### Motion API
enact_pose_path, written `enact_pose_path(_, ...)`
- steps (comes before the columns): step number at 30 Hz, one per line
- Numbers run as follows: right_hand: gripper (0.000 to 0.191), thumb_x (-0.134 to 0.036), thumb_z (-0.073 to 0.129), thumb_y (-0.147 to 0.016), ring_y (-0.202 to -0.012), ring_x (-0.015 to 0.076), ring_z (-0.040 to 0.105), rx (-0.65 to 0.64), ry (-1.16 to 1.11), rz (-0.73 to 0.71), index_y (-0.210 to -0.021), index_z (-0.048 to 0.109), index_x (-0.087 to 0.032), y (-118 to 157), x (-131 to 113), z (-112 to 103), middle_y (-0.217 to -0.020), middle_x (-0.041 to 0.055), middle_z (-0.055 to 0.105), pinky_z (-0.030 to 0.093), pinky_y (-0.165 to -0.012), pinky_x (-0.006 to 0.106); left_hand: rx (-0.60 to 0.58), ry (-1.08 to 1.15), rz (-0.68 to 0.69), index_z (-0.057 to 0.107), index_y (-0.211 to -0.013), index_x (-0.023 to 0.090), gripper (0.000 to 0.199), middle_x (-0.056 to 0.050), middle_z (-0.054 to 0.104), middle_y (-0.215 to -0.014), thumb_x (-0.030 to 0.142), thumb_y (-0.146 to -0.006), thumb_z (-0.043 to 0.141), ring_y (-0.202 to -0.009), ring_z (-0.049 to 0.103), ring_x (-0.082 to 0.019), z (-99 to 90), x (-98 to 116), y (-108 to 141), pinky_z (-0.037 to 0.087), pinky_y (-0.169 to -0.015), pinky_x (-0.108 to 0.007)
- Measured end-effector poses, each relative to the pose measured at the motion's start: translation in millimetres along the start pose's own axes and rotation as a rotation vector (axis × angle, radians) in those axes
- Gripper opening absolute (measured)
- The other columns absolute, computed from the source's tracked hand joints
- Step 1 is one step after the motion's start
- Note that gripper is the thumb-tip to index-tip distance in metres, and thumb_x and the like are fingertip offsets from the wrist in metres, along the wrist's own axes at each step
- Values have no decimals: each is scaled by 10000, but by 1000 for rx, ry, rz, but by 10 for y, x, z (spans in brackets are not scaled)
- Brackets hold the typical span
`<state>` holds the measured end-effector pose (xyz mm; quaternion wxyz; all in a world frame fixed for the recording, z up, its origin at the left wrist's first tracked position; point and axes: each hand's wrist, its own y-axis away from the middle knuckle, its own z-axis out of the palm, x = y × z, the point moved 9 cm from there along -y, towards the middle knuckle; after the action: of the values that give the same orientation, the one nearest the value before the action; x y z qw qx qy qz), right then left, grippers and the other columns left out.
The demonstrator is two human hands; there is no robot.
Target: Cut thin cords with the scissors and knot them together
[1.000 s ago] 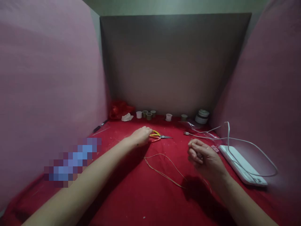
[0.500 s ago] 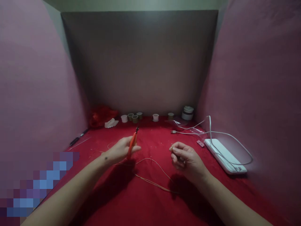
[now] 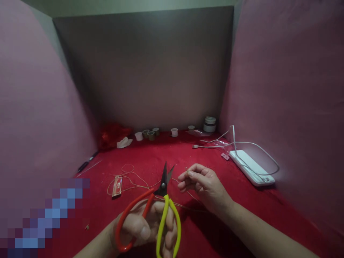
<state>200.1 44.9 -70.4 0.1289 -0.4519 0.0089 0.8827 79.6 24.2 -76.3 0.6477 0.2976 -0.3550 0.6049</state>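
Left hand (image 3: pixel 153 224) has a pair of scissors (image 3: pixel 163 186), thumb through the red loop and fingers through the yellow one, blades a bit apart and pointing away from the person. Right hand (image 3: pixel 206 186) is just beside the blades, thumb and forefinger pinching a tiny thin strand (image 3: pixel 187 170), too small to make out properly. Thin tan cord (image 3: pixel 147 187) is lying in loose loops on the red cloth (image 3: pixel 150 157), running behind the scissors, with one loop curling round a small flat packet (image 3: pixel 117 187) off to the left. White power bank (image 3: pixel 252 168) sits over on the right with a white USB cable (image 3: pixel 255 143) looping above it.
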Motion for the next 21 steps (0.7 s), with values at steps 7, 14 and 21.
enact_pose_path(7, 170, -249, 628, -729, -606, 179, 642, 64, 10, -28, -700, 531, -113, -9, 2, -31, -724, 75, 648, 512, -605, 330, -10, 20, -117, 558, -959, 102, 418, -127, 625, -866, 215, -557, 573, -794, 610, -255, -165, -305, 61, 467, -664, -337)
enact_pose_path(14, 144, -241, 601, -757, -592, 165, 637, 30, 44, -44, -727, 541, -113, -49, 59, -49, -645, 78, 652, 505, -620, 310, 22, 13, -161, 567, -954, 107, 411, -144, 633, -886, 220, -559, 564, -856, 598, -286, -289, -409, 119, 468, -674, -349)
enact_pose_path(21, 138, -251, 577, -784, -598, 158, 630, -1, 105, -63, -752, 542, -122, -45, 92, -57, -667, 80, 660, 488, -642, 313, 25, 70, -147, 584, -947, 98, 407, -125, 626, -864, 181, -549, 563, -796, 607, -234, -126, -301, -7, 471, -690, -334)
